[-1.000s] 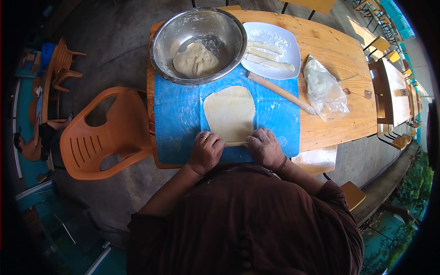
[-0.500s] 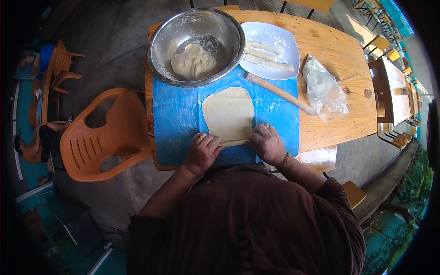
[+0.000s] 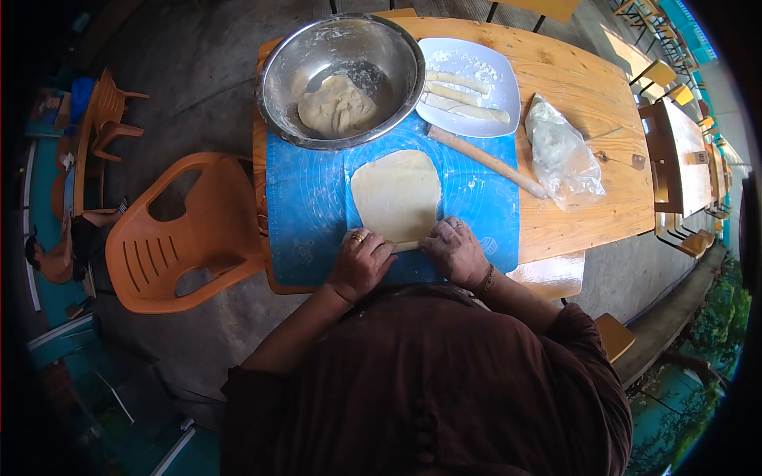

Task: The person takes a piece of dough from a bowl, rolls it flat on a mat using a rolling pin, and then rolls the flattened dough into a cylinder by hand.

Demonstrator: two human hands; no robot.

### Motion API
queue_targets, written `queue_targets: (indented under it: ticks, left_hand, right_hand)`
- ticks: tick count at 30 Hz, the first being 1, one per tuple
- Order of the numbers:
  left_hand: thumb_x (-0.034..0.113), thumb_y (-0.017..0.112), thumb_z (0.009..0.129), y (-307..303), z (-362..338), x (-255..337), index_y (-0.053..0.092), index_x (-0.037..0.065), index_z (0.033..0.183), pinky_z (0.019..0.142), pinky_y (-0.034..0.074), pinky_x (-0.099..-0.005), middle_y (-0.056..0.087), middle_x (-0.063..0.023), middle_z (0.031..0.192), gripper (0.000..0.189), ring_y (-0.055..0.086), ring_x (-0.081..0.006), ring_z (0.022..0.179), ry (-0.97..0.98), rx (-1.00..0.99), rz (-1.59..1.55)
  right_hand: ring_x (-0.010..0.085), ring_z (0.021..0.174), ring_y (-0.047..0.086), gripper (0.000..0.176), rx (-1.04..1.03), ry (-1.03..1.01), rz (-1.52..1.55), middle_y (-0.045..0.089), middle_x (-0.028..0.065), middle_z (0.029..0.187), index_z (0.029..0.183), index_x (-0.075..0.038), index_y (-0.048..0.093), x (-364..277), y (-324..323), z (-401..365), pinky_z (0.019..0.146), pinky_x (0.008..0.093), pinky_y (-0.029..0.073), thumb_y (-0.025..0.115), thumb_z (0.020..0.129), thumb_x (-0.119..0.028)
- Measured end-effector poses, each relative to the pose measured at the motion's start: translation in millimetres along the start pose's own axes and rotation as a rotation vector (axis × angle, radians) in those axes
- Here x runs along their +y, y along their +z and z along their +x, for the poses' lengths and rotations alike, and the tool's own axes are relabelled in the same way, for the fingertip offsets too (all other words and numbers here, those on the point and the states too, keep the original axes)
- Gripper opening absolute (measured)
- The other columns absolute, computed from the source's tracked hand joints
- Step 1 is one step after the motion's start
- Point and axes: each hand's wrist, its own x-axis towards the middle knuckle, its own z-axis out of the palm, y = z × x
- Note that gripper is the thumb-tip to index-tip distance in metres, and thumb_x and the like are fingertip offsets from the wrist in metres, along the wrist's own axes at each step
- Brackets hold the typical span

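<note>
A flat sheet of dough lies on a blue baking mat in front of me. Its near edge is curled into a thin roll. My left hand has its fingers closed on the left end of that roll. At the right end, my right hand grips the same edge with bent fingers. A short stretch of the roll shows between the two hands; the ends are hidden under the fingers. Beyond the sheet, a wooden rolling pin rests slantwise on the mat's right side.
A steel bowl holding a lump of dough stands at the back left. Beside it, a white plate bears flour and several dough rolls. A clear plastic bag lies on the wooden table. An orange chair stands left; a person sits farther off.
Both hands have shifted slightly inward along the dough's near edge and sit closer together. The edge is rolled a little farther up. Bowl, plate and rolling pin stay put.
</note>
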Motion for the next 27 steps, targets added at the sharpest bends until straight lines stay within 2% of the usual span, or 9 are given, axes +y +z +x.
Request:
queue_targets:
  ticks: [6, 9, 13, 15, 19, 21, 24, 27]
  left_hand:
    - [0.02, 0.07, 0.084, 6.5, 3.4, -8.4, 0.069, 0.009, 0.09, 0.087, 0.045, -0.0415, 0.064, -0.0071, 0.091, 0.012, 0.06, -0.0276, 0.088, -0.007, -0.012, -0.011]
    - [0.02, 0.069, 0.086, 1.9, 7.2, -9.1, 0.069, 0.008, 0.089, 0.087, 0.045, -0.0411, 0.064, -0.0083, 0.092, 0.013, 0.06, -0.0292, 0.089, -0.054, -0.079, -0.046]
    - [0.02, 0.066, 0.087, 0.0, 12.7, -5.9, 0.069, 0.007, 0.091, 0.086, 0.046, -0.0413, 0.063, -0.0098, 0.092, 0.014, 0.06, -0.0307, 0.09, -0.064, -0.072, -0.038]
    - [0.019, 0.065, 0.087, 4.1, 10.9, -5.0, 0.068, 0.007, 0.093, 0.086, 0.046, -0.0418, 0.062, -0.01, 0.091, 0.014, 0.059, -0.0314, 0.089, -0.069, 0.088, -0.033]
    - [0.018, 0.065, 0.086, 6.5, 4.1, -3.9, 0.069, 0.007, 0.095, 0.086, 0.046, -0.0426, 0.062, -0.0096, 0.093, 0.015, 0.059, -0.0311, 0.09, -0.006, -0.007, -0.044]
    - [0.018, 0.067, 0.084, 7.6, 3.6, -2.2, 0.07, 0.008, 0.097, 0.086, 0.046, -0.0427, 0.062, -0.0087, 0.095, 0.016, 0.059, -0.0305, 0.09, -0.006, -0.011, -0.022]
    - [0.02, 0.069, 0.083, 0.1, 7.6, -1.1, 0.07, 0.009, 0.098, 0.085, 0.046, -0.0422, 0.063, -0.0078, 0.094, 0.019, 0.06, -0.0295, 0.091, -0.046, -0.034, -0.027]
    - [0.022, 0.071, 0.082, 4.5, 6.5, -10.3, 0.07, 0.008, 0.096, 0.083, 0.046, -0.0421, 0.063, -0.0074, 0.091, 0.019, 0.06, -0.0294, 0.088, -0.029, 0.002, -0.077]
  right_hand:
    - [0.0301, 0.09, 0.055, 0.009, 0.028, 0.028, -0.037, 0.059, 0.0082, 0.092, 0.088, -0.01, 0.069, -0.8, 2.0, 3.9, 0.078, 0.0424, 0.045, 0.069, 0.081, -0.015]
    - [0.0312, 0.09, 0.055, 0.008, 0.019, 0.105, -0.01, 0.058, 0.0081, 0.091, 0.087, -0.01, 0.067, -1.1, -0.2, 9.7, 0.08, 0.0425, 0.044, 0.068, 0.082, -0.016]
    - [0.031, 0.091, 0.055, 0.01, -0.031, 0.129, -0.009, 0.057, 0.0082, 0.091, 0.089, -0.011, 0.066, 0.2, -0.8, 15.0, 0.081, 0.0424, 0.044, 0.069, 0.081, -0.016]
    - [0.0316, 0.093, 0.055, 0.012, -0.001, 0.219, 0.06, 0.057, 0.0093, 0.093, 0.09, -0.01, 0.065, 0.5, 1.8, 16.3, 0.083, 0.0429, 0.044, 0.07, 0.081, -0.018]
    - [0.032, 0.094, 0.055, 0.014, -0.054, 0.101, -0.014, 0.058, 0.0102, 0.095, 0.091, -0.01, 0.066, -10.4, -4.9, 9.7, 0.085, 0.0429, 0.044, 0.07, 0.081, -0.018]
    - [0.0325, 0.094, 0.056, 0.014, -0.004, 0.053, -0.046, 0.059, 0.0104, 0.097, 0.091, -0.01, 0.066, -11.1, -4.2, 7.2, 0.087, 0.0428, 0.045, 0.07, 0.08, -0.017]
    - [0.0309, 0.095, 0.057, 0.015, -0.012, 0.153, -0.041, 0.059, 0.009, 0.097, 0.091, -0.01, 0.067, -2.9, -3.9, 11.2, 0.088, 0.0416, 0.045, 0.071, 0.079, -0.017]
    - [0.0296, 0.097, 0.057, 0.013, -0.076, 0.113, 0.018, 0.06, 0.0082, 0.096, 0.089, -0.011, 0.067, 12.2, 0.9, 13.9, 0.088, 0.041, 0.045, 0.071, 0.079, -0.017]
